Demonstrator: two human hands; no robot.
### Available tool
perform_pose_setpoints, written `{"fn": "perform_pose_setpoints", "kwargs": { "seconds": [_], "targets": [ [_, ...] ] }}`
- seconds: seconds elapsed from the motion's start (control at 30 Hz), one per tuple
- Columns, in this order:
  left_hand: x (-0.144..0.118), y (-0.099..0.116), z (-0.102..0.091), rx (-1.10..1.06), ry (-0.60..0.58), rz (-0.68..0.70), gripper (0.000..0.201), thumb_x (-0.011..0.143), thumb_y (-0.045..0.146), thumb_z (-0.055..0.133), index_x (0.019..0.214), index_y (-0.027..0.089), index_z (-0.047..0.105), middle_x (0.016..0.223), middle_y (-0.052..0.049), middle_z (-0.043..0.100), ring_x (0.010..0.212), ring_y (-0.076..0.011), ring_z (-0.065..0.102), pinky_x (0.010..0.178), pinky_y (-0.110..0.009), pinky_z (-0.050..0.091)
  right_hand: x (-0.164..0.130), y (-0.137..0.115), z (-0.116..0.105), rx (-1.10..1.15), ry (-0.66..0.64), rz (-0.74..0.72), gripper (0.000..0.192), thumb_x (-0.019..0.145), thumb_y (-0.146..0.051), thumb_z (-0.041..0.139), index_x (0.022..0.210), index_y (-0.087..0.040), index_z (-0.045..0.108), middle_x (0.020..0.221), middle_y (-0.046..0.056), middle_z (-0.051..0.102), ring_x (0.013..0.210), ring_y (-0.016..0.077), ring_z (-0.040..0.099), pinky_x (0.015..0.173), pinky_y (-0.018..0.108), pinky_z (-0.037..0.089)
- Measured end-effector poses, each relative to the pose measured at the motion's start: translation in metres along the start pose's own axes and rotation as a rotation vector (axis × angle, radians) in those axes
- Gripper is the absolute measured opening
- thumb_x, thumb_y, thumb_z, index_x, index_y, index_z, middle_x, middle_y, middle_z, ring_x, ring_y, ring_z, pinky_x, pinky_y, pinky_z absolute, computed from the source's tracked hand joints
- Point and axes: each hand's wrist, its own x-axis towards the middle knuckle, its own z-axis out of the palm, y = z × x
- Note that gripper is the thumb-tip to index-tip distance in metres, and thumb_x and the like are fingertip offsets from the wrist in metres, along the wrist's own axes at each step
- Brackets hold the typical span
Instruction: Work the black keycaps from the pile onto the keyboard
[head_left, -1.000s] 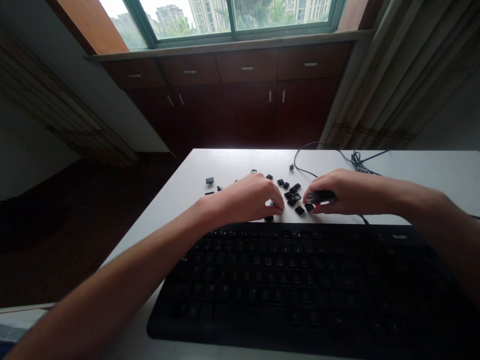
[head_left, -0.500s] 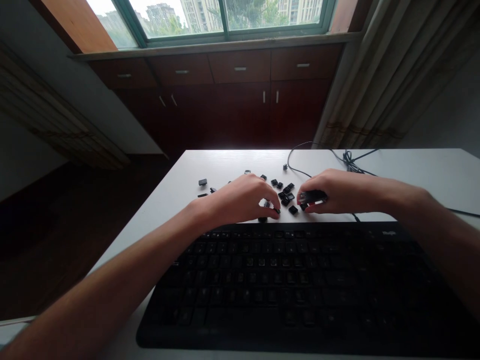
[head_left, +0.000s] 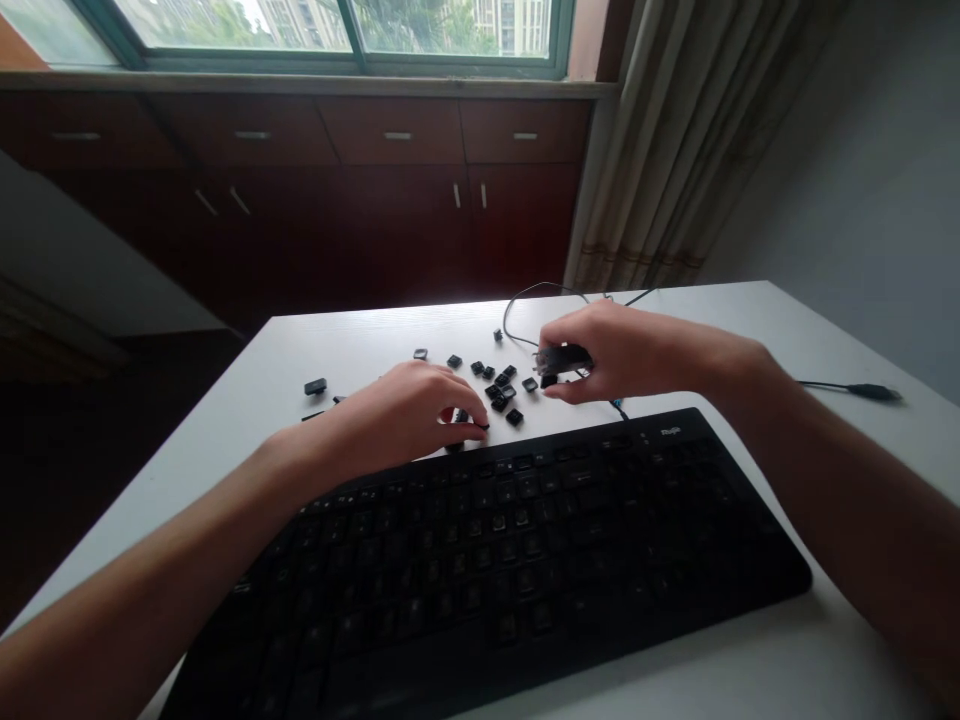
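On the white table [head_left: 375, 345], a bunch of loose keys [head_left: 500, 393] scattered behind a keyboard [head_left: 540, 550].
So the left hand [head_left: 412, 400] has a small black key [head_left: 484, 427] pinched between thumb and fingertips, just past the keyboard's far edge, and the right hand [head_left: 626, 345] is wrapped around a dark tool [head_left: 566, 358] with another key [head_left: 549, 381] right by its fingertips, can't tell if that one's gripped. Most loose keys sit between the hands, cable end [head_left: 874, 392] off to the right.
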Motion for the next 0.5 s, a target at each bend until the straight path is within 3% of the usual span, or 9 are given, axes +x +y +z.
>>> {"fn": "perform_pose_setpoints", "kwargs": {
  "seconds": [0.13, 0.27, 0.4, 0.5],
  "targets": [
    [0.000, -0.002, -0.002, 0.022, 0.007, -0.046, 0.024, 0.092, 0.047, 0.067, 0.103, 0.030, 0.080, 0.101, -0.001, 0.079, 0.083, -0.0179, 0.072, 0.074, -0.027, 0.053, -0.042, 0.001, -0.004, 0.093, 0.088, 0.013, 0.022, 0.086, -0.029, 0.070, 0.107, -0.020, 0.072, 0.093, 0.002, 0.074, 0.074, 0.0138, 0.064, 0.066, 0.026, 0.046],
    [-0.003, 0.002, -0.010, 0.064, 0.073, -0.041, 0.030, 0.090, 0.057, 0.067, 0.101, 0.031, 0.080, 0.104, -0.001, 0.078, 0.087, -0.0201, 0.073, 0.081, -0.031, 0.055, -0.103, 0.003, 0.010, 0.180, 0.149, 0.161, 0.020, 0.089, -0.034, 0.070, 0.105, -0.021, 0.073, 0.102, 0.005, 0.075, 0.086, 0.0186, 0.069, 0.075, 0.029, 0.052],
    [-0.004, 0.021, -0.017, 0.072, 0.154, -0.003, 0.027, 0.093, 0.053, 0.065, 0.098, 0.031, 0.079, 0.103, 0.001, 0.078, 0.089, -0.0188, 0.072, 0.084, -0.031, 0.055, -0.151, 0.000, 0.034, 0.229, 0.162, 0.213, 0.020, 0.089, -0.037, 0.072, 0.104, -0.023, 0.072, 0.101, 0.006, 0.073, 0.085, 0.0194, 0.070, 0.076, 0.030, 0.055],
    [-0.005, 0.041, -0.017, 0.085, 0.179, 0.059, 0.021, 0.096, 0.045, 0.063, 0.097, 0.031, 0.078, 0.103, 0.002, 0.078, 0.092, -0.0182, 0.072, 0.084, -0.031, 0.055, -0.168, -0.003, 0.047, 0.233, 0.162, 0.220, 0.020, 0.089, -0.037, 0.072, 0.104, -0.023, 0.073, 0.105, 0.007, 0.071, 0.082, 0.0187, 0.069, 0.073, 0.030, 0.055]
  ]
}}
